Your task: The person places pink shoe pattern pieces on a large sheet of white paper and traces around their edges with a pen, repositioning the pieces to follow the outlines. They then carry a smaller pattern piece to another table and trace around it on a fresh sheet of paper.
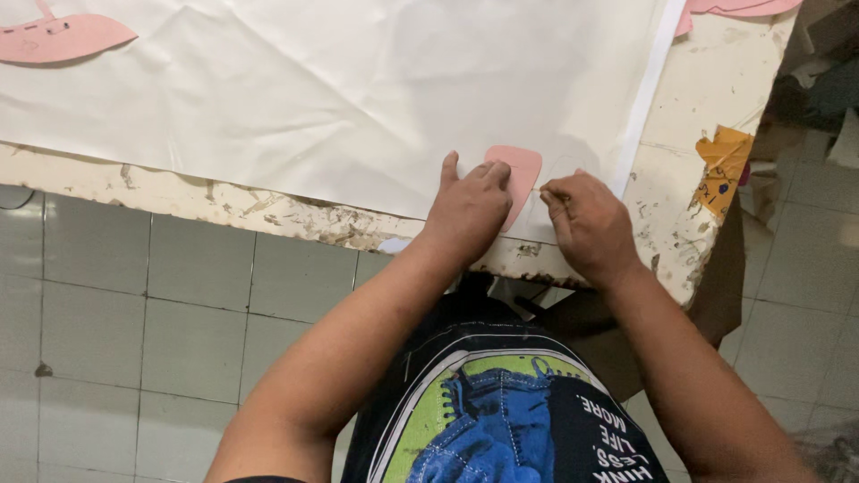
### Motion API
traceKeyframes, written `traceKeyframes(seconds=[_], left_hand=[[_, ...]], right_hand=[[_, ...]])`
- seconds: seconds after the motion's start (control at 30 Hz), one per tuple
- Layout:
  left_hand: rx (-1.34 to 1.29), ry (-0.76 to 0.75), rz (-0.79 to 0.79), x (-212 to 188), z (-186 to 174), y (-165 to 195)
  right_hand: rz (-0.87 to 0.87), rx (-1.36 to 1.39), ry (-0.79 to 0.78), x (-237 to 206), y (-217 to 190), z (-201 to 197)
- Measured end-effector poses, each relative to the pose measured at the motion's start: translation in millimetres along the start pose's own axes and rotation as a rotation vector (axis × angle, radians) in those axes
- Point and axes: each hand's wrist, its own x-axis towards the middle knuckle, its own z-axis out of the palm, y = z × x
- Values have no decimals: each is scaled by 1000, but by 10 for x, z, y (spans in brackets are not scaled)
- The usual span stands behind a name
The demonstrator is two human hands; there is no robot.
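Open run across the cream sheet [358,89]: flat from centre out to the left, nothing standing on it. Near edge is crowded: left hand [465,210] presses flat on the small pink template [517,174], right hand [586,224] closed just beside it, only a narrow gap between them. Far-left corner has a larger pink cutout [58,38]; another pink piece [743,7] sits top right. Bare table edge [707,98] right of the sheet is passable up to the torn orange tape [721,170].
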Motion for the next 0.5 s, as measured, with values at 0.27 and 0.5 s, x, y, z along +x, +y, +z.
traceKeyframes(seconds=[0.27,0.5], left_hand=[[-139,-50,-11,-6,-99,-164],[-206,-46,-28,-10,-122,-210]], right_hand=[[32,159,-75,-276,-212,133],[39,175,-123,-308,-297,193]])
